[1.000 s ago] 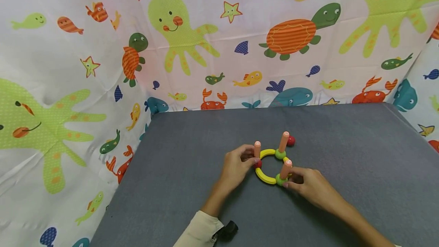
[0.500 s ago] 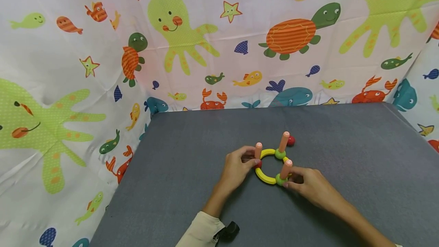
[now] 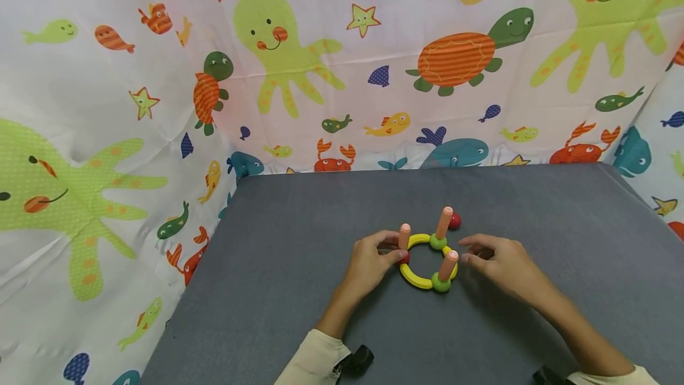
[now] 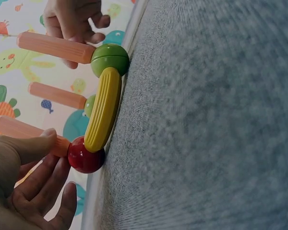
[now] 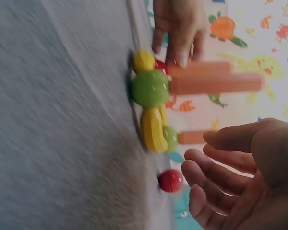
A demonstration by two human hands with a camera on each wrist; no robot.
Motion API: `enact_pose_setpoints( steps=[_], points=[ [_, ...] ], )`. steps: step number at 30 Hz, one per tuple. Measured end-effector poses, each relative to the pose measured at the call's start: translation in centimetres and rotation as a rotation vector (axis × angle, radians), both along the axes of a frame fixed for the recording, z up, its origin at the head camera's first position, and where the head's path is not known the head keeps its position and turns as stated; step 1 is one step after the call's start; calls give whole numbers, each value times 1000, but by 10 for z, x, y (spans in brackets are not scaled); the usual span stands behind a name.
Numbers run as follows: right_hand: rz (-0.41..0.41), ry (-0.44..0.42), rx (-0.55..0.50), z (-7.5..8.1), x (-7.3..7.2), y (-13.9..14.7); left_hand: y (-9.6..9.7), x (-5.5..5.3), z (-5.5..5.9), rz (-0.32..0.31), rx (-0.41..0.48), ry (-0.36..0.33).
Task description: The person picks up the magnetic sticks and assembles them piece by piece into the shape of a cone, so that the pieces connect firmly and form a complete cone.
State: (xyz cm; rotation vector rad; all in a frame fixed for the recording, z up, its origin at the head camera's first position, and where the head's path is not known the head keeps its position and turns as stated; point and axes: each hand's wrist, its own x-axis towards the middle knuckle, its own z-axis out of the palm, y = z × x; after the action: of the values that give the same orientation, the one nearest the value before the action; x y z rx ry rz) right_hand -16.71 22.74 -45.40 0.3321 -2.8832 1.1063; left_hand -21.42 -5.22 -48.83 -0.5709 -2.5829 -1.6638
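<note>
A ring of yellow curved pieces (image 3: 415, 278) lies on the grey table, joined by a red ball (image 4: 86, 154), a near green ball (image 3: 441, 283) and a far green ball (image 3: 438, 243). From each ball rises a peach-coloured ridged stick. My left hand (image 3: 370, 260) pinches the left stick (image 4: 62, 145) low down, just above the red ball, between thumb and fingers. To the right of the ring, my right hand (image 3: 504, 265) hovers apart from it with loosely bent fingers, holding nothing. The near stick (image 3: 448, 265) stands slightly tilted.
A loose red ball (image 3: 455, 221) lies behind the far stick (image 3: 443, 223). Grey cloth covers the table (image 3: 299, 290). A curtain (image 3: 320, 76) printed with sea animals hangs behind and at the sides.
My right hand has let go at the near green ball and moved away to the right and farther back. My left hand still holds its stick, with little movement.
</note>
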Motion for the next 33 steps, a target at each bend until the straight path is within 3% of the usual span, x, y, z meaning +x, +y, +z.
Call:
enact_pose_setpoints(
  steps=[5, 10, 24, 33],
  points=[
    [-47, 85, 4, 1, -16, 10, 0, 0, -1, 6, -5, 10],
    [-70, 109, 7, -4, -32, 14, 1, 0, -2, 4, -1, 17],
    [-147, 109, -7, -22, -67, 17, 6, 0, -3, 13, -2, 8],
    [-117, 30, 9, -25, -81, 14, 2, 0, -3, 31, -1, 9]
  ],
)
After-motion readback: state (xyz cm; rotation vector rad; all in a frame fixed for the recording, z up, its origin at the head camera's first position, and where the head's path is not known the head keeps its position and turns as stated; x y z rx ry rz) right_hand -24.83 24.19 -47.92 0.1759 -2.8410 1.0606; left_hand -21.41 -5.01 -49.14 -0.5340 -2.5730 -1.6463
